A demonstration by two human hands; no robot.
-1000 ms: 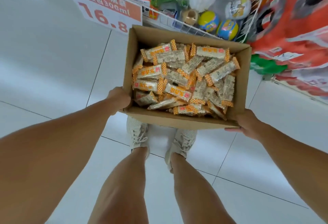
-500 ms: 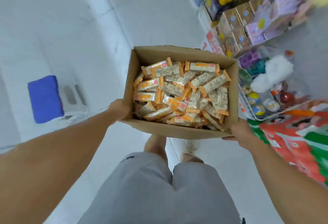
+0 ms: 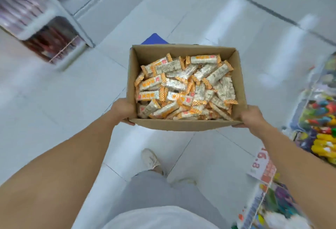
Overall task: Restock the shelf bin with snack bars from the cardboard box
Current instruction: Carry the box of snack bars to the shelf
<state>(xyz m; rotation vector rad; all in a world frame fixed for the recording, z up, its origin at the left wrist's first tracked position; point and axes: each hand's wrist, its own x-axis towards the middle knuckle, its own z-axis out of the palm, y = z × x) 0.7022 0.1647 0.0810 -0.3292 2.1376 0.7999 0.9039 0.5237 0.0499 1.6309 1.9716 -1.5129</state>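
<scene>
An open cardboard box is carried in front of me above the white tiled floor. It is filled with several snack bars in white and orange checked wrappers, piled loosely. My left hand grips the box's near left corner, fingers curled underneath. My right hand grips the near right corner the same way. No shelf bin for the bars is plainly recognisable.
A white shelf unit with dark red packets stands at the upper left. Colourful toy displays and a price sign line the right side. A blue object lies on the floor behind the box. My legs and shoes are below.
I have turned left while walking with the box. The toy baskets swung from ahead to my right, and the white shelf unit came into view at upper left. Both hands keep their grip.
</scene>
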